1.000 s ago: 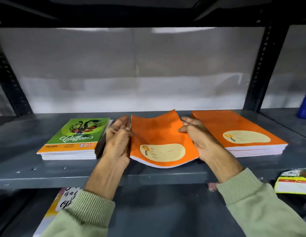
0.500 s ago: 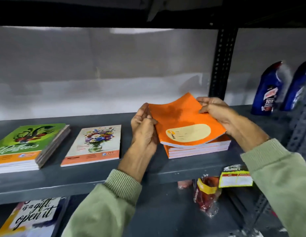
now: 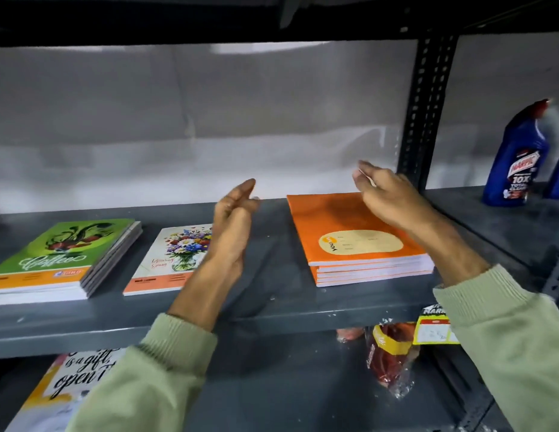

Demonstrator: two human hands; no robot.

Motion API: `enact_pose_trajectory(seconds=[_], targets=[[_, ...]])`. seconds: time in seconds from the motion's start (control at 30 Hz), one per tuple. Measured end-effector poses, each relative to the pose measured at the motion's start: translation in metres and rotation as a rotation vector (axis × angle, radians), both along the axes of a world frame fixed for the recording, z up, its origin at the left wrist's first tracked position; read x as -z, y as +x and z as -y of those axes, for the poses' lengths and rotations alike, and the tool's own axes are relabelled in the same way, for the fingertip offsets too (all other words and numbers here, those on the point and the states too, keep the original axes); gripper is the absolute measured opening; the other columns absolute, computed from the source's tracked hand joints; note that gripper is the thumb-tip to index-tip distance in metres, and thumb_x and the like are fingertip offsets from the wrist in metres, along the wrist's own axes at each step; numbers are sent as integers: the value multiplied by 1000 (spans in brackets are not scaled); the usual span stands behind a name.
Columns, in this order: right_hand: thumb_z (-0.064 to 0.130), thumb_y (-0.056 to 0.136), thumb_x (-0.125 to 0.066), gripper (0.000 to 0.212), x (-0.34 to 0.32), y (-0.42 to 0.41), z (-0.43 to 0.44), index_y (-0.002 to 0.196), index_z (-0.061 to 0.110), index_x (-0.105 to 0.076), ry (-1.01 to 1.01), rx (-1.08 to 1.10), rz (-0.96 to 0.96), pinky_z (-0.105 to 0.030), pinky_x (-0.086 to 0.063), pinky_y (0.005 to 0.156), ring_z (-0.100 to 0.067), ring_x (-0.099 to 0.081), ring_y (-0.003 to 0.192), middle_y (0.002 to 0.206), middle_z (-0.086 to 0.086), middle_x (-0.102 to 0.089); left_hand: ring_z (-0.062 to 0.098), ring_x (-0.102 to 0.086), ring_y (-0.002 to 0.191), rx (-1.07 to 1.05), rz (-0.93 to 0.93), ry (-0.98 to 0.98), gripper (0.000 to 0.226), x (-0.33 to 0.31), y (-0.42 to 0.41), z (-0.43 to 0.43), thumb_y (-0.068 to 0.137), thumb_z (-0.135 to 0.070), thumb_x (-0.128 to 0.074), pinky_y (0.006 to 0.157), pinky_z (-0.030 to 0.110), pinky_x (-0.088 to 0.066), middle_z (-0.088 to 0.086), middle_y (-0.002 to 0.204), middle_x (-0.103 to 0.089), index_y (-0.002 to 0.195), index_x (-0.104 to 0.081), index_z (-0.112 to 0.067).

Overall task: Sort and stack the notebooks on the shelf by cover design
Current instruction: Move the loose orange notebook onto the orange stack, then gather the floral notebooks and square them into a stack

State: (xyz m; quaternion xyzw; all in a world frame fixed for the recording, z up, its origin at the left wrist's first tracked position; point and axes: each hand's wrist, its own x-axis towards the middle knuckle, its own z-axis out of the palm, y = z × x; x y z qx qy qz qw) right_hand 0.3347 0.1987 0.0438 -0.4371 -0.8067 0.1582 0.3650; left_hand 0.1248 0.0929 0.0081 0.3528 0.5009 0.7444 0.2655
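Both my hands empty over the shelf [image 3: 272, 310].
My left hand [image 3: 233, 227] and right hand [image 3: 387, 196] hover, fingers loose — the orange stack [image 3: 362, 241] lies flat beneath my right.

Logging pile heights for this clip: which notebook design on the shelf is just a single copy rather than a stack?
The floral bouquet notebook, lying alone between the green Coffee stack and the orange stack, which each hold several copies.

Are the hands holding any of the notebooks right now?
No. The left hand and right hand are both open and empty, raised above the shelf. The orange notebooks lie stacked, untouched.
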Motion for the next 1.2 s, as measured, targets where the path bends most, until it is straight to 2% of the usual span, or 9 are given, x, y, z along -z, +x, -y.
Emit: enact_pose_trajectory(seconds=[0.17, 0.3, 0.43, 0.6, 0.7, 0.8, 0.87, 1.0, 1.2], targets=[[39, 99, -43, 48, -3, -87, 51, 143, 20, -48, -243, -292, -357, -12, -31, 100, -11, -43, 136, 148, 6, -49, -6, -59, 104, -243, -100, -75, 34, 7, -82, 34, 98, -9, -51, 71, 6, -41, -4, 130, -64, 130, -61, -16], [42, 102, -37, 54, 26, -164, 81, 150, 18, -36, -559, -342, -402, -35, -23, 117, -18, -33, 142, 157, -1, -35, 4, -60, 91, -347, -182, -230, 22, 26, -121, 53, 98, -13, -50, 62, 4, -45, 1, 113, -66, 113, -66, -17], [43, 103, -29, 60, 56, -220, 103, 149, 4, -29, -549, -164, -169, -38, -30, 111, -33, -34, 141, 155, -19, -36, 29, -66, 91, -257, -170, -367, 19, 43, -141, 64, 95, -19, -50, 84, 40, -57, 14, 98, -70, 83, -63, -16], [48, 101, -26, 67, 63, -239, 112, 154, 7, -18, -450, -50, -99, -38, -32, 107, -35, -36, 140, 155, -19, -36, 14, -65, 55, -214, 70, -305, 14, 29, -141, 65, 91, -20, -52, 35, 15, -46, 4, 72, -66, 93, -63, -13], [55, 99, -31, 61, 62, -229, 110, 147, 18, -41, -587, -15, -290, -37, -36, 107, -31, -47, 133, 149, -12, -48, 9, -59, 38, -168, 225, -291, 12, 24, -147, 78, 89, -22, -57, 30, 13, -40, -1, 57, -64, 84, -66, -15], [51, 97, -40, 46, 61, -214, 112, 107, 14, -65, -878, -65, -664, -39, -61, 66, -26, -75, 84, 96, -11, -78, 6, -58, 42, -2, 312, -242, 22, 20, -150, 89, 92, -19, -54, 35, 14, -41, 0, 70, -61, 73, -65, -16], [46, 98, -42, 36, 62, -209, 114, 88, 17, -61, -932, -78, -828, -23, -51, 36, -15, -72, 51, 62, 0, -76, 9, -64, 47, 119, 396, -181, 16, 11, -150, 97, 94, -14, -48, 41, 18, -50, 3, 77, -62, 86, -62, -13], [42, 96, -46, 30, 53, -218, 124, 110, 18, -58, -892, -69, -955, -22, -49, 44, -15, -69, 68, 88, -3, -72, 12, -71, 58, 187, 396, -96, 20, -16, -162, 113, 94, -7, -48, 43, 21, -55, 13, 94, -66, 111, -56, -2], [34, 95, -46, 23, 15, -281, 148, 82, 18, -57, -813, -218, -1046, -12, -42, 33, -4, -63, 39, 69, 1, -67, 19, -72, 83, 107, 279, -70, 40, -45, -225, 147, 90, -16, -63, 49, 21, -55, 15, 119, -71, 128, -57, -5]])
